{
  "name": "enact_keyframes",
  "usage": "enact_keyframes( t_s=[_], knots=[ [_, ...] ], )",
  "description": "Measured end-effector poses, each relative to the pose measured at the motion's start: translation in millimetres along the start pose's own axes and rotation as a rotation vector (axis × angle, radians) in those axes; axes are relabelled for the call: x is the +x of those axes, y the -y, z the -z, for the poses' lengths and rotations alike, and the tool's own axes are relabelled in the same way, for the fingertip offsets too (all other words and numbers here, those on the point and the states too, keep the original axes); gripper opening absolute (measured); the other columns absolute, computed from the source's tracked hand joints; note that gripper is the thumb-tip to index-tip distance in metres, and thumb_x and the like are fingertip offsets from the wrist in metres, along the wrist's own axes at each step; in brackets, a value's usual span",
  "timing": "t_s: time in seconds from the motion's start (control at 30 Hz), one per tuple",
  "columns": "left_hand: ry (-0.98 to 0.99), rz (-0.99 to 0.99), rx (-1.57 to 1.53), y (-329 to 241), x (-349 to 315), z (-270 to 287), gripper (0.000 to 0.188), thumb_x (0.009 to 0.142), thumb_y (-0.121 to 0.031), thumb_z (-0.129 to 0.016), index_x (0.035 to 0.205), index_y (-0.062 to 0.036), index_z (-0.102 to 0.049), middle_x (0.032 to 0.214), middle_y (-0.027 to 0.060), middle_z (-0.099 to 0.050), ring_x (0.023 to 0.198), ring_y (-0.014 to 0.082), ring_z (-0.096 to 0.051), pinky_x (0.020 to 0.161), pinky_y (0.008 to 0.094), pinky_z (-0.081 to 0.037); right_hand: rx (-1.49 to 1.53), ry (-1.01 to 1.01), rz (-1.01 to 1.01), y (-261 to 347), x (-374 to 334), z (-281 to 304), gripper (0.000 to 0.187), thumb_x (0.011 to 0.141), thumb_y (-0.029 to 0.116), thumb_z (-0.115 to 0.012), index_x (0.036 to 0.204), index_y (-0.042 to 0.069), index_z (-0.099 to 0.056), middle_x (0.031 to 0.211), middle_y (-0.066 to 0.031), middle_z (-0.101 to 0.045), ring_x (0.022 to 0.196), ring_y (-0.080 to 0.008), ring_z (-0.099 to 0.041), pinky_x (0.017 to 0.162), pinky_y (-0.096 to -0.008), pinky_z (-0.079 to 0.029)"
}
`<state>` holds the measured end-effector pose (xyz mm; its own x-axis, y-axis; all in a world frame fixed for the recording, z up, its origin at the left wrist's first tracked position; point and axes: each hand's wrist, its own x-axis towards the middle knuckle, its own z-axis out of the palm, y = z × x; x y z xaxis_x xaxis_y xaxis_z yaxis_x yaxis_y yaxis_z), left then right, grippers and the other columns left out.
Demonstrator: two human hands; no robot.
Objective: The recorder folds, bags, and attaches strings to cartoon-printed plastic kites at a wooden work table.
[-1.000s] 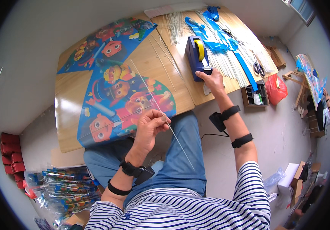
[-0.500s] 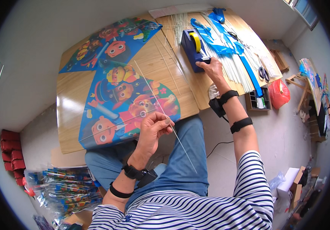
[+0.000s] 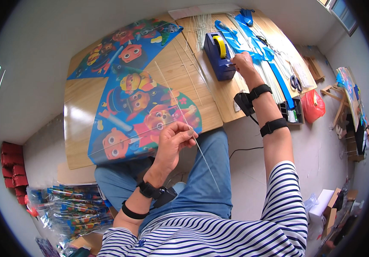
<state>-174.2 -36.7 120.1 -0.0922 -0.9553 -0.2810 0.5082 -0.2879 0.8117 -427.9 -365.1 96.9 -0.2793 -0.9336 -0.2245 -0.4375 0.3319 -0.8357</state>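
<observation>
My left hand (image 3: 175,139) pinches a thin white rod (image 3: 208,167) between thumb and fingers. The rod slants from above the table down over my lap. Beneath its upper half lies a blue sheet printed with cartoon figures (image 3: 122,92), with another thin rod along its near part. My right hand (image 3: 244,64) is closed beside the front end of a dark blue tape dispenser (image 3: 225,68). Its fingertips are partly hidden, and what they pinch is too small to make out. A yellow tape roll (image 3: 220,47) sits in the dispenser.
Blue strips (image 3: 281,83), bundled white rods (image 3: 199,32) and dark-handled scissors (image 3: 295,83) lie on the table's right side. A red bag (image 3: 312,106) hangs at its right edge. Plastic-wrapped packets (image 3: 75,207) are piled at lower left, near stacked red bundles (image 3: 13,169).
My right hand has moved up and slightly right, from on the dispenser's front end to just beside it, its fingers now curled. The left hand has shifted slightly right with the rod.
</observation>
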Motion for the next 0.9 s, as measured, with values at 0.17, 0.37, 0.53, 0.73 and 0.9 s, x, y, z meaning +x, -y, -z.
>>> enact_keyframes(
  t_s=[0.17, 0.37, 0.53, 0.73, 0.9],
  knots=[
    [0.039, 0.043, 0.025, 9, 13, -16, 0.005, 0.098, -0.011, -0.067, 0.098, -0.0069, -0.064, 0.093, 0.0085, -0.071, 0.078, 0.0112, -0.067, 0.071, 0.0264, -0.054, 0.486, 0.194, 0.070, 9, -47, 31, 0.019, 0.092, 0.013, -0.071, 0.101, -0.001, -0.061, 0.090, -0.0097, -0.062, 0.091, -0.0240, -0.068, 0.081, -0.0576, -0.056],
    [0.106, 0.115, 0.028, 29, 66, -54, 0.004, 0.098, -0.010, -0.065, 0.097, -0.0087, -0.061, 0.093, 0.0093, -0.072, 0.077, 0.0116, -0.068, 0.071, 0.0264, -0.056, 0.898, 0.465, 0.379, -25, -220, 124, 0.024, 0.093, 0.017, -0.072, 0.109, 0.000, -0.064, 0.100, -0.0104, -0.065, 0.107, -0.0266, -0.070, 0.088, -0.0423, -0.059],
    [0.140, 0.182, 0.030, 60, 82, -82, 0.004, 0.097, -0.009, -0.064, 0.099, -0.0080, -0.061, 0.088, 0.0096, -0.073, 0.072, 0.0114, -0.069, 0.068, 0.0255, -0.056, 0.618, 0.234, 0.023, -92, -431, 231, 0.012, 0.086, 0.010, -0.064, 0.083, -0.002, -0.063, 0.095, -0.0102, -0.059, 0.094, -0.0221, -0.062, 0.094, -0.0376, -0.048],
    [0.195, 0.280, 0.043, 94, 83, -110, 0.004, 0.096, -0.003, -0.060, 0.097, -0.0007, -0.062, 0.086, 0.0134, -0.073, 0.066, 0.0151, -0.068, 0.059, 0.0282, -0.058, 0.298, 0.113, -0.217, -172, -450, 209, 0.013, 0.090, 0.013, -0.067, 0.086, 0.002, -0.062, 0.084, -0.0013, -0.060, 0.089, -0.0133, -0.062, 0.088, -0.0299, -0.049],
    [0.117, 0.254, 0.012, 88, 92, -108, 0.006, 0.095, -0.004, -0.063, 0.098, 0.0016, -0.061, 0.091, 0.0169, -0.070, 0.070, 0.0170, -0.064, 0.063, 0.0281, -0.057, 0.381, 0.174, -0.195, -194, -456, 201, 0.014, 0.094, 0.015, -0.066, 0.088, 0.003, -0.065, 0.085, -0.0035, -0.066, 0.086, -0.0150, -0.067, 0.087, -0.0304, -0.051]
  ],
)
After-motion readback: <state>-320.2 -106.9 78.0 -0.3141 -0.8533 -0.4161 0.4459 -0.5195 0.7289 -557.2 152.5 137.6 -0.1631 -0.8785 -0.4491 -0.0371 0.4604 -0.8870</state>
